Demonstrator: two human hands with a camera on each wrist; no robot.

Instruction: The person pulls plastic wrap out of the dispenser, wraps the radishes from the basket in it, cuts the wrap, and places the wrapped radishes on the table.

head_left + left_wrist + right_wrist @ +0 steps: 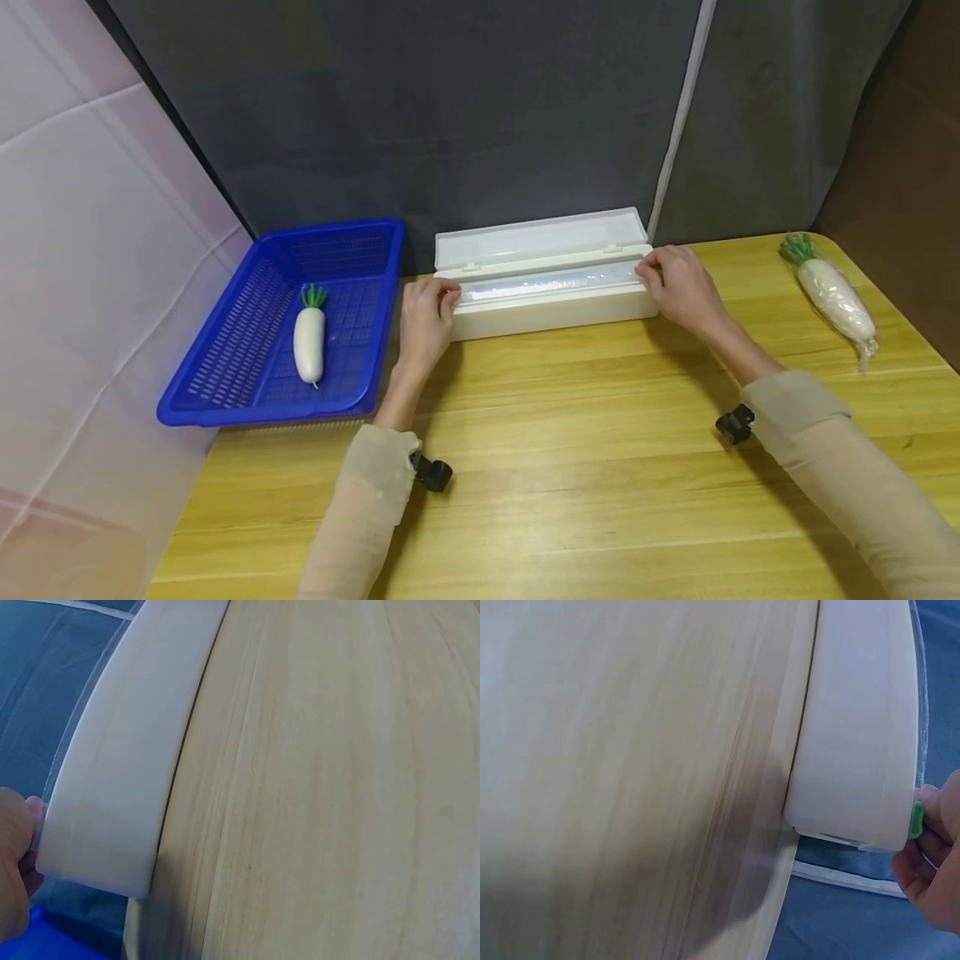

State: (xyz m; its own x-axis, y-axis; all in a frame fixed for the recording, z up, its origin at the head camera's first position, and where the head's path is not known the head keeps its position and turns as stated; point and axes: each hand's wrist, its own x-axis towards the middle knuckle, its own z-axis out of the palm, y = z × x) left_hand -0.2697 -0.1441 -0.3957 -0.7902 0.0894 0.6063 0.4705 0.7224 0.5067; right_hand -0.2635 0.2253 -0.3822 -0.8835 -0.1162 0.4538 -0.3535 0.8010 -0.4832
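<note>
At the bench's (570, 467) rear, both hands, left (424, 315) and right (681, 286), pinch the dispenser's (551, 310) thin, clingy film (551, 284) by its ends.

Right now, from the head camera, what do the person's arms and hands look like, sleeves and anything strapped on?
Both arms wear long, close-fitting beige sleeves that end at the wrists. The left hand and right hand are bare, with no gloves, and no rings or watch are visible. A small black camera mount sits at the left sleeve's cuff, and a matching black one at the right. No cables show.
</note>
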